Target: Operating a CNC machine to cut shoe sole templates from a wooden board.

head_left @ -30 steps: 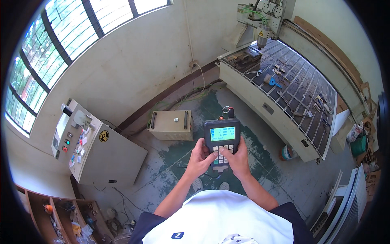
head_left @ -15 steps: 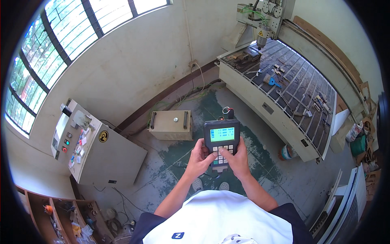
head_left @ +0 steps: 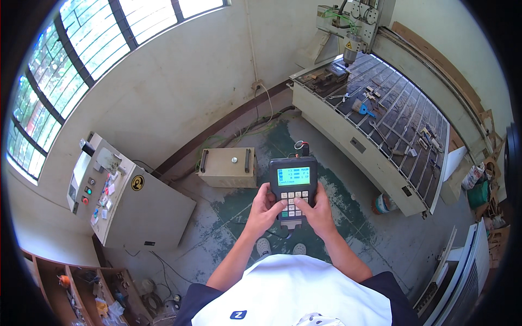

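The left hand [head_left: 263,211] and right hand [head_left: 318,211] are partly closed around opposite lower sides of the handheld CNC controller [head_left: 293,188], both thumbs positioned at its keypad [head_left: 291,204]. The controller is held above the floor [head_left: 394,233], ahead of the white shirt front [head_left: 293,288], its lit screen [head_left: 293,176] facing the wearer. The CNC router [head_left: 340,127] stands ahead to the right.
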Demonstrator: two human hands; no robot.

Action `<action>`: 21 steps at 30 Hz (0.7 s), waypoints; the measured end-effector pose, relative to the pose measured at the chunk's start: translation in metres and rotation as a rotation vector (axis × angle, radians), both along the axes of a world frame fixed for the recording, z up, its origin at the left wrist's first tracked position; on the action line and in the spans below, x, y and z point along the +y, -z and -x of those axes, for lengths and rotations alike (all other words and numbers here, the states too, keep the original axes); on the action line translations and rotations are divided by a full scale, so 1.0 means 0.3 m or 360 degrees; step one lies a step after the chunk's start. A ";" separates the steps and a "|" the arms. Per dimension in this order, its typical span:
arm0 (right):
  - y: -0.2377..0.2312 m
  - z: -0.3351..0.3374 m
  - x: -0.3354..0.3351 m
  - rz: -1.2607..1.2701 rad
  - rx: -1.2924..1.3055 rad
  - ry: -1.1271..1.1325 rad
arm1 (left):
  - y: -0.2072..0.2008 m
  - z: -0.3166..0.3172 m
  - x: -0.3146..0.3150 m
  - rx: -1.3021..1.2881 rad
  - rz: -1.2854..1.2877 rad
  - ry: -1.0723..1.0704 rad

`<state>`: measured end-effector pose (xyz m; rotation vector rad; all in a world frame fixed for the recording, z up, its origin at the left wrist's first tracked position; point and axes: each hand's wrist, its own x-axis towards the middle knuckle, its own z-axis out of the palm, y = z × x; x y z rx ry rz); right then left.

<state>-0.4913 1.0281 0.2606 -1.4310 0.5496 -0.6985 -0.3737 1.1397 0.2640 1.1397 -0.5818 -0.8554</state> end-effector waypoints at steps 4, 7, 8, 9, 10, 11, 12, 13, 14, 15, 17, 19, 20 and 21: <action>-0.009 -0.025 -0.002 -0.0093 -0.0051 -0.0061 | -0.013 -0.034 0.001 -0.0019 -0.0028 -0.0023; -0.014 -0.051 -0.001 -0.0127 -0.0071 -0.0061 | -0.011 -0.059 -0.004 -0.0050 -0.0027 -0.0045; -0.014 -0.060 0.001 -0.0193 -0.0141 -0.0054 | -0.008 -0.067 -0.006 -0.0062 -0.0010 -0.0061; -0.014 -0.071 0.002 -0.0147 -0.0094 -0.0032 | -0.004 -0.076 -0.008 -0.0059 -0.0009 -0.0056; -0.012 -0.083 0.005 -0.0219 -0.0111 -0.0018 | 0.000 -0.086 -0.010 -0.0076 -0.0018 -0.0068; -0.011 -0.095 0.008 -0.0326 -0.0158 -0.0014 | 0.005 -0.097 -0.012 -0.0086 -0.0014 -0.0047; -0.010 -0.105 0.010 -0.0295 -0.0127 0.0004 | 0.010 -0.108 -0.014 -0.0092 -0.0031 -0.0073; -0.009 -0.115 0.011 -0.0266 -0.0118 0.0007 | 0.016 -0.121 -0.016 -0.0091 -0.0021 -0.0081; -0.009 -0.125 0.011 -0.0275 -0.0144 0.0001 | 0.022 -0.134 -0.018 -0.0091 0.0007 -0.0059; -0.008 -0.136 0.013 -0.0235 -0.0112 0.0020 | 0.027 -0.149 -0.019 -0.0092 -0.0008 -0.0079; -0.007 -0.158 0.017 -0.0264 -0.0149 0.0016 | 0.038 -0.180 -0.022 -0.0135 -0.0027 -0.0044; -0.005 -0.179 0.022 -0.0200 -0.0109 0.0047 | 0.047 -0.207 -0.022 -0.0148 -0.0020 -0.0062; -0.004 -0.189 0.024 -0.0229 -0.0147 0.0042 | 0.049 -0.220 -0.021 -0.0149 -0.0003 -0.0025; -0.003 -0.197 0.025 -0.0187 -0.0106 0.0065 | 0.050 -0.232 -0.021 -0.0148 -0.0021 -0.0053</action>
